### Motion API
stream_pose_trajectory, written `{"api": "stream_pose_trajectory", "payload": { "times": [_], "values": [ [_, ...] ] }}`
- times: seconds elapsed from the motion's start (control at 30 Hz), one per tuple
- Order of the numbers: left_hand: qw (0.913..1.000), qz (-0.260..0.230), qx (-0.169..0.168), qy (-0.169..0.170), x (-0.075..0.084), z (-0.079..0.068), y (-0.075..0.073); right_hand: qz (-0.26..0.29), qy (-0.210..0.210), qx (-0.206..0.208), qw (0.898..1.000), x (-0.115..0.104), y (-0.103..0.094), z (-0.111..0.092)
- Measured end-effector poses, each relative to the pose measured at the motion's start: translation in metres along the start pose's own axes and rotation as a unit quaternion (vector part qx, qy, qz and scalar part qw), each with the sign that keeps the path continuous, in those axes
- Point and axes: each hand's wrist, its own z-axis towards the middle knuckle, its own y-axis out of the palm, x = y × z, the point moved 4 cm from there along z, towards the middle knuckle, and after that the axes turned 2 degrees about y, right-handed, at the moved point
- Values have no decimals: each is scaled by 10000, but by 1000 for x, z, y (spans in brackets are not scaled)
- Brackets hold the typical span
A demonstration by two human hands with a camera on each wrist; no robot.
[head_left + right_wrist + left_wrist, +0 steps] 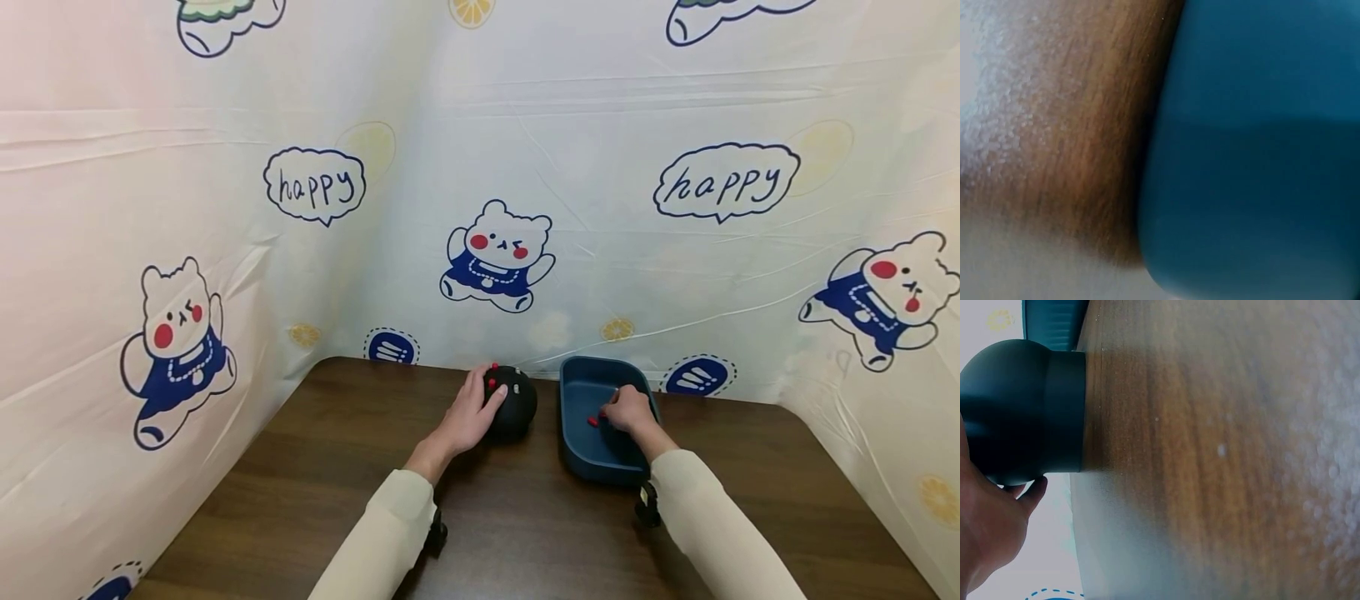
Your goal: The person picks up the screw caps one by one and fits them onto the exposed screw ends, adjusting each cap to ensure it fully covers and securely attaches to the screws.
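Observation:
A black ball-shaped holder (516,417) with a flat base stands on the table, small red and silvery pieces showing on its top. My left hand (472,408) holds its left side, fingers round the far side and thumb across the top. The left wrist view shows the holder's smooth side (1016,412) with the left hand (991,519) against it. To the right is a blue bin (600,468). My right hand (632,410) reaches inside, its bent fingertips pinching a small red piece (602,413). Another red piece (592,422) lies beside them on the bin floor.
The brown wooden table (517,533) runs up to a printed cloth (600,275) hanging behind and at both sides. In the right wrist view, the bin's outer wall (1247,187) fills the right side and hides the right hand.

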Motion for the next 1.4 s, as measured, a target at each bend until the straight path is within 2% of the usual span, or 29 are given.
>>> {"api": "stream_pose_trajectory", "payload": {
  "times": [0.3,0.6,1.0,1.4],
  "values": [
    [10000,-12,-23,-69,-1,0,1,151,71,74,9998,4,6,6],
    [9999,-33,-45,-98,-1,0,1,333,-34,163,9993,4,6,5],
    [9999,-43,-89,-137,-2,0,1,1059,-210,-190,9940,-1,3,-1],
    [9999,-19,-78,-80,-2,1,0,1353,-656,-478,9875,-19,-2,-8]
  ]
}}
